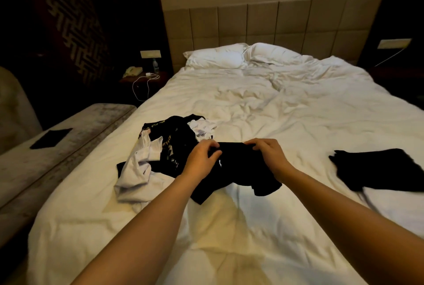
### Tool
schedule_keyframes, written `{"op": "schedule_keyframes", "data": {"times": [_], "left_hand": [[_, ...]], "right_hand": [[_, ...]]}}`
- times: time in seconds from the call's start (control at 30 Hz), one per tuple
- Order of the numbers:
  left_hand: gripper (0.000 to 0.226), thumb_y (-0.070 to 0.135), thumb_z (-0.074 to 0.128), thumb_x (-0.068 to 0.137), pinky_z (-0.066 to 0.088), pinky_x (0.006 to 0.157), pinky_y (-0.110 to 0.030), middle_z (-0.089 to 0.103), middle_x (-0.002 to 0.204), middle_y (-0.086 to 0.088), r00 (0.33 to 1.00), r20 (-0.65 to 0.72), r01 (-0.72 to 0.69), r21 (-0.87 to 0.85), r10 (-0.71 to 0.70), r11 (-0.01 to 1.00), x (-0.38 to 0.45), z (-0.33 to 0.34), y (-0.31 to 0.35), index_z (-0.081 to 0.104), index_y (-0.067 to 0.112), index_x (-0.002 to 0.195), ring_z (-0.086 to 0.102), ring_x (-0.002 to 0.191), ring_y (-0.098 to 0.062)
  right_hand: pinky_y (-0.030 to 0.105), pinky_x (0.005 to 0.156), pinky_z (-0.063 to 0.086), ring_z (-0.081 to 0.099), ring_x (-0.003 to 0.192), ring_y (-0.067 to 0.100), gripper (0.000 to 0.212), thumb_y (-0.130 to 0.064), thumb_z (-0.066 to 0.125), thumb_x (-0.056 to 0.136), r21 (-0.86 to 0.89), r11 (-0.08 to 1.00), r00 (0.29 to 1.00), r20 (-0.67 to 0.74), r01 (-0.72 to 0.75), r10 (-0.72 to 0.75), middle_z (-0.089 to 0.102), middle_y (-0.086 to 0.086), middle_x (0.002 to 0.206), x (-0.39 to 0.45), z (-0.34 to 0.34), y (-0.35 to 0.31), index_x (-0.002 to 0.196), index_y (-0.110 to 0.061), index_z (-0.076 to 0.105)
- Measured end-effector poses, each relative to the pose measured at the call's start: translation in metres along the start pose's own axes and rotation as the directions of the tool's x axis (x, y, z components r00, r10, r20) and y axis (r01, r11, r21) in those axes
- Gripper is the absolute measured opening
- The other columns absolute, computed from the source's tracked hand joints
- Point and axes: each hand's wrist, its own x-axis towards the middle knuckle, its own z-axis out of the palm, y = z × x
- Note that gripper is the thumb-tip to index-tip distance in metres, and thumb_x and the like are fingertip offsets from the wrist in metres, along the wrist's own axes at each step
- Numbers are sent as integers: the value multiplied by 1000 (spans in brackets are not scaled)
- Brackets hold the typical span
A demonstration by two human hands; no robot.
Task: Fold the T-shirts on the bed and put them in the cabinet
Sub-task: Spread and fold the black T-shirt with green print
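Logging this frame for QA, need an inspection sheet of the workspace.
Surface: bed, white rumpled duvet.
Job's things: black T-shirt held up at its top edge; mixed pile of black and white shirts to its left; black garment lying apart at the right.
Clutter: two pillows at the headboard.
Grippers: left hand and right hand both pinch the black T-shirt.
Cables: white cable hanging off the nightstand.
Surroundings: phone, bottle, bench carrying a dark flat item; no cabinet in view.

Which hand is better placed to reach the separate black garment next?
Right, probably. The right hand grips the black T-shirt on the side nearer the black garment; the left hand would have to cross over.
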Motion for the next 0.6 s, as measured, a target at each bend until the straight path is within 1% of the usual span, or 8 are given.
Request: {"op": "schedule_keyframes", "data": {"times": [0.1,0.17,0.23,0.3,0.4,0.47,0.53,0.6], "left_hand": [[55,32,71,91,45,104,-37,56,134,-1,980,194,9,120,-33,993,-4,12,16,52,22,140,53,122,-18],[40,30,68,92,47,98,-38,62,125,-6,989,149,-25,238,-11,971,-3,22,20,62,17,130,58,117,-24],[18,24,65,94,50,87,-39,68,106,-9,994,111,-3,191,-19,982,-3,28,25,70,12,108,64,102,-28],[11,19,62,96,51,83,-40,69,96,-10,990,135,27,119,-43,993,-4,31,30,68,9,98,65,93,-26],[8,16,58,98,48,76,-24,67,89,-3,996,88,16,54,-21,998,-3,31,46,64,13,93,62,84,-17],[10,13,57,98,42,68,-10,67,89,2,998,50,26,-54,-23,998,3,28,67,63,17,93,60,82,-9],[13,12,57,97,43,72,-14,69,90,3,998,66,33,-147,-23,989,11,28,90,64,22,90,61,83,-7],[16,13,61,95,47,75,-21,72,90,-2,993,113,47,-239,-21,970,15,31,111,66,25,86,65,81,-10]], "right_hand": [[37,80,54,69,86,26,32,-15,47,77,107,994,998,-54,-5,11,75,14,88,-12,-23,-8,84,-7,77],[36,77,53,68,82,26,40,-21,46,69,159,987,997,-66,-26,37,75,17,89,-17,-36,-11,86,-3,77],[34,72,52,66,75,25,43,-23,46,67,143,989,995,-84,-33,45,73,19,84,-23,-48,-9,85,4,74],[33,62,43,54,61,24,37,-25,48,68,101,994,994,-102,-29,39,59,17,68,-30,-59,-2,71,10,58],[33,58,29,36,56,18,24,-22,53,76,-2,999,999,-30,-37,37,38,4,59,-37,-78,11,61,-10,40],[34,62,37,47,62,19,24,-27,57,80,-96,995,998,56,-26,31,52,4,67,-38,-84,18,71,-6,51],[35,73,52,64,78,20,20,-29,64,90,-61,998,994,109,-20,27,69,4,91,-36,-80,19,101,-12,64],[33,80,58,70,92,16,26,-30,65,95,5,1000,990,139,-9,9,71,1,106,-33,-72,10,119,-21,63]]}}
